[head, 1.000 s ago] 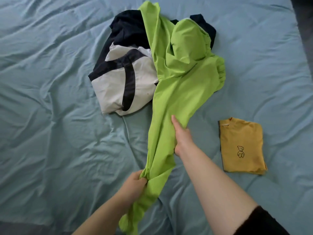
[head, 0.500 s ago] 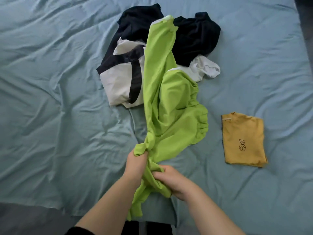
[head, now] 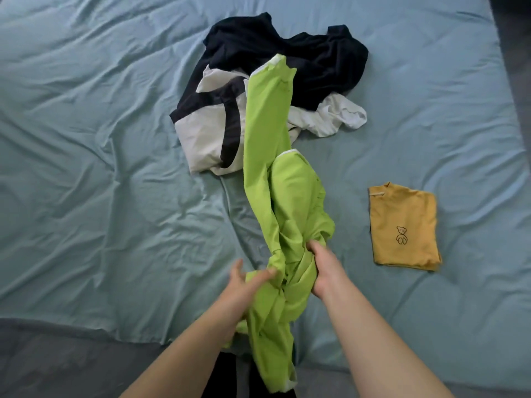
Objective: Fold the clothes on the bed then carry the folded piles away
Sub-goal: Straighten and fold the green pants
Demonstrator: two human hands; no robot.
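A lime green garment (head: 275,202) stretches from the clothes heap down to the bed's near edge, bunched where I hold it. My left hand (head: 244,285) grips its bunched fabric from the left. My right hand (head: 324,268) grips it from the right, fingers sunk into the cloth. Its far end lies over a white and dark garment (head: 209,133) and a dark navy garment (head: 310,61). A small white piece (head: 339,116) pokes out on the heap's right. A folded mustard shirt (head: 402,228) with a bear drawing lies flat to the right.
The bed is covered by a wrinkled light blue sheet (head: 100,182). Its near edge runs along the bottom, with grey floor (head: 57,363) below. A dark strip of floor (head: 514,53) shows past the bed's right edge.
Both hands have pulled the green garment toward the near edge, uncovering the navy and white clothes. My right hand has shifted from the bunch's near side to its right side.
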